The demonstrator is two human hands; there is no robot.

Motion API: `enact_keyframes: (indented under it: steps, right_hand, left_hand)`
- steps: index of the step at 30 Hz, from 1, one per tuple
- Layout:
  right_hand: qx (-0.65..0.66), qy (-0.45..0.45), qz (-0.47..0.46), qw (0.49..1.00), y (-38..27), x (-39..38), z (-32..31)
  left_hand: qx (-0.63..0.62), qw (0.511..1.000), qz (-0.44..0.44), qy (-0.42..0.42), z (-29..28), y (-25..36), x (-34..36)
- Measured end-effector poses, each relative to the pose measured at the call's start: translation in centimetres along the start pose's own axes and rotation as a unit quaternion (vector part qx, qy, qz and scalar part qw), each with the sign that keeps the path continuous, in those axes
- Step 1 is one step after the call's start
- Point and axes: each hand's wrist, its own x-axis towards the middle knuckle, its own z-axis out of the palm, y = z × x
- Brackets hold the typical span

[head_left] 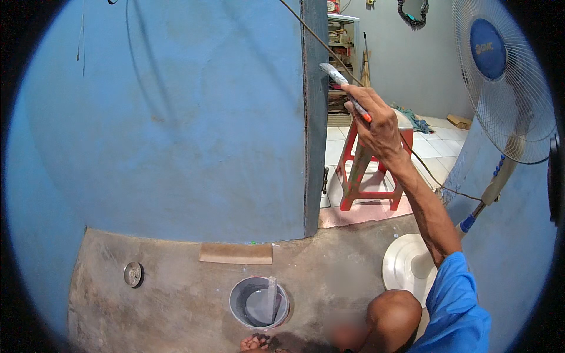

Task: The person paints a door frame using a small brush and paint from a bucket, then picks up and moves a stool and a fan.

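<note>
In my raised right hand [376,120] is a paintbrush [334,73], its handle pinched between thumb and fingers. Its paint-smeared bristles point up and left, at the dark grey door frame [316,117]. The frame borders a blue wall [176,129]. On the floor below stands a grey paint bucket [234,303] with grey paint inside and a flat stick [272,300] leaning against its wall. What looks like my left hand [256,342] shows only as bent fingertips at the lower edge, near the bucket; the rest is cut off.
A pedestal fan [488,50] stands at right on a round white base [397,262]. Beyond the doorway are a red stool [371,194] and a shelf [343,32]. A cable [321,41] crosses the opening. A small metal bowl [134,275] and brown board [235,253] lie on the floor.
</note>
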Motion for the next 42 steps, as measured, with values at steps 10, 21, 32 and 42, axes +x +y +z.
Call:
enact_keyframes:
  steps: [10,21,32,42]
  right_hand:
    - [0.015,-0.365,0.140,0.920,-4.7,-18.0,1.1]
    - [0.242,-0.333,0.446,0.795,-10.8,-15.5,-7.1]
    - [0.294,-0.318,0.455,0.778,-15.6,-15.1,-9.4]
    - [0.173,-0.429,0.413,0.785,-15.7,-14.0,-7.1]
  left_hand:
    - [-0.049,0.997,0.054,-0.031,0.7,2.8,-0.5]
    - [0.021,0.997,0.073,-0.011,5.6,10.3,-6.2]
    - [-0.015,0.990,-0.114,-0.077,6.7,13.2,-5.5]
    - [-0.076,0.977,-0.158,-0.119,5.6,12.4,-4.1]
